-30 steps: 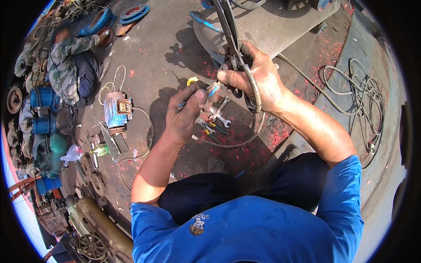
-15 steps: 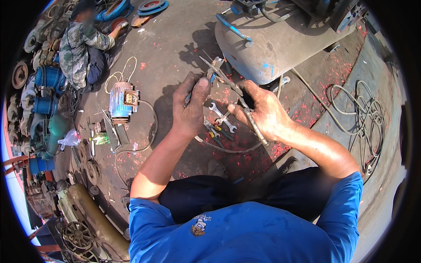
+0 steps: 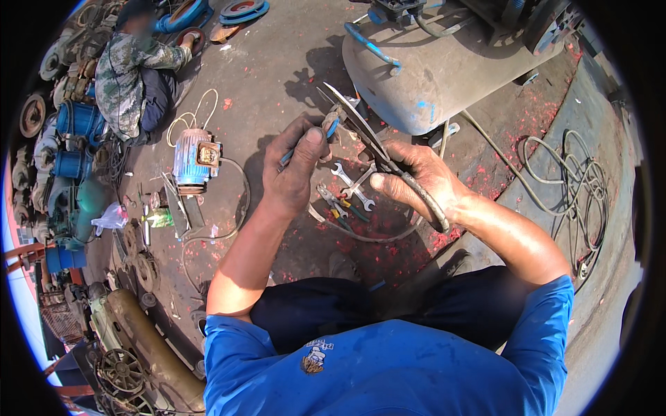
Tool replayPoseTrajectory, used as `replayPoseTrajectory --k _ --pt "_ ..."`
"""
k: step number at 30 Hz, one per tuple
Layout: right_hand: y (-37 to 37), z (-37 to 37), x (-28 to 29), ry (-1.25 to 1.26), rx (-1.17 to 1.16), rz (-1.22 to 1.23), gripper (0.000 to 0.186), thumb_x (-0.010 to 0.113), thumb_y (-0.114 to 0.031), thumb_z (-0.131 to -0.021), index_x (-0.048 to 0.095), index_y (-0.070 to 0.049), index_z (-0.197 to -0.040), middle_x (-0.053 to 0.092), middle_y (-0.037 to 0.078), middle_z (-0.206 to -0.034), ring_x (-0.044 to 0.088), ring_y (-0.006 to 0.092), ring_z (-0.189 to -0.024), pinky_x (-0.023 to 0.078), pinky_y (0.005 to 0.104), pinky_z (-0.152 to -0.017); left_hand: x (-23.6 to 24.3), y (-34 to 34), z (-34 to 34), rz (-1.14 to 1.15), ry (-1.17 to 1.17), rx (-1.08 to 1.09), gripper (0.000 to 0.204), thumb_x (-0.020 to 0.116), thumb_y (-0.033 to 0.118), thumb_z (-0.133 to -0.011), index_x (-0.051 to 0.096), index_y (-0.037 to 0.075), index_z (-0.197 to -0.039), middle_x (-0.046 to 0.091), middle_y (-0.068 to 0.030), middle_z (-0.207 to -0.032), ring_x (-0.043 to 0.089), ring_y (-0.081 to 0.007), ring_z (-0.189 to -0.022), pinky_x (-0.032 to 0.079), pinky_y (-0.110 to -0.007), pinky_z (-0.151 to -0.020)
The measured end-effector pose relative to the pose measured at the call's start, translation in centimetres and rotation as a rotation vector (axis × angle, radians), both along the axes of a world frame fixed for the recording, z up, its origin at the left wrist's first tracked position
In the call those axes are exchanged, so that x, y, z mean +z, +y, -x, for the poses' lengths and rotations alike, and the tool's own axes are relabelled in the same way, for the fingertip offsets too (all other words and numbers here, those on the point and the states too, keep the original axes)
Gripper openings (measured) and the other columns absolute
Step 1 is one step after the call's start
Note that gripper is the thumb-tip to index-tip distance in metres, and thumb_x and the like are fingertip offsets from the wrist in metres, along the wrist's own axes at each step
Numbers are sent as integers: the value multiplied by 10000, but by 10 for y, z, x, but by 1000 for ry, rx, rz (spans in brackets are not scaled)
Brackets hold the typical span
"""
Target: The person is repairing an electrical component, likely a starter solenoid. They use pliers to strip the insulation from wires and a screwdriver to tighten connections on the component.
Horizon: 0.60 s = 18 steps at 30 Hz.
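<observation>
My right hand (image 3: 427, 177) is closed round the handles of a pair of large metal scissors (image 3: 363, 132), whose blades point up and to the left. A thin blue piece that looks like wire (image 3: 333, 127) is pinched in my left hand (image 3: 291, 163); its blue shows at both sides of the fist. The blades pass right beside the left fingertips, near a brownish scrap; whether they touch it I cannot tell. Below my hands, a double-ended wrench (image 3: 341, 173) and pliers (image 3: 333, 201) with coloured grips lie on the ground.
A blue electric motor (image 3: 186, 154) with an open terminal box and cable stands left. A large grey tank (image 3: 409, 83) lies ahead right. Coiled hose (image 3: 583, 187) is at far right. A person in camouflage (image 3: 125, 90) crouches at upper left beside piled motors (image 3: 73, 165).
The scissors have swung round in my right hand, and their blades are wider and more visible now. My left hand has shifted slightly left.
</observation>
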State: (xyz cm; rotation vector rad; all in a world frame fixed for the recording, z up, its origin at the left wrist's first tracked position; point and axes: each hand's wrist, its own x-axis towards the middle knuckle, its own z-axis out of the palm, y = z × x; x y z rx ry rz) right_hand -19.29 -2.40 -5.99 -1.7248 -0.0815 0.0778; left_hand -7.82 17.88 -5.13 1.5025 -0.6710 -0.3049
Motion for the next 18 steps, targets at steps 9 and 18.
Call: replayPoseTrajectory --k 9,18 --pt "1 -2 1 -156 -76 177 425 686 -335 -901 635 12 -1140 663 159 -807 596 261 -720 497 383 -733 -3 -4 -1 -83 -267 -41 304 564 253 -1015 551 3 -843 500 -34 -838 463 -114 -768 381 -276 -694" --pt "1 3 -2 -19 17 30 406 673 -357 -915 652 17 -1071 613 120 -730 579 179 -723 483 365 -694 -5 1 -4 -31 -132 -118 330 565 278 -1015 568 -17 -867 547 -43 -861 488 -117 -750 397 -273 -670"
